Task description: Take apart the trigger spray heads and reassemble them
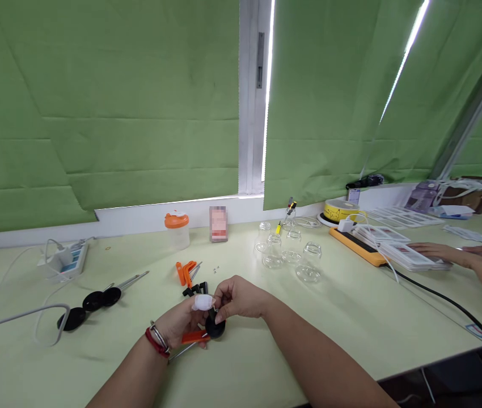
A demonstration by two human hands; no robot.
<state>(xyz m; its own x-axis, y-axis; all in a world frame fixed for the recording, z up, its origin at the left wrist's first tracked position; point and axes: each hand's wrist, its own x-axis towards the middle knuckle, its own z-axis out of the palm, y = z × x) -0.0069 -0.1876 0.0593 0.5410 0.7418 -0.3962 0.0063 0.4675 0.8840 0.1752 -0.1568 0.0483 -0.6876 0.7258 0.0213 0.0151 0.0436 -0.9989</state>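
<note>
My left hand (184, 320), with a white wrap on its thumb, is closed around a black round piece (214, 328) that has a thin metal rod (184, 351). An orange strip (195, 336), likely a handle, lies in the same hold. Thumb and fingers of my right hand (236, 297) pinch together at the top of the black piece; what sits between them is hidden. Just beyond my hands lie black angled handles (196, 289) and orange handles (186, 273). Tiny metal bits (216, 269) are on the table behind them.
Black discs with metal rods (102, 298) lie at left, near a white power strip (71, 260). An orange-lidded jar (177, 232) stands at the back. Several glass jars (309, 263) stand right of centre. An orange power strip (358, 247) and a co-worker's hands (440, 253) are at right.
</note>
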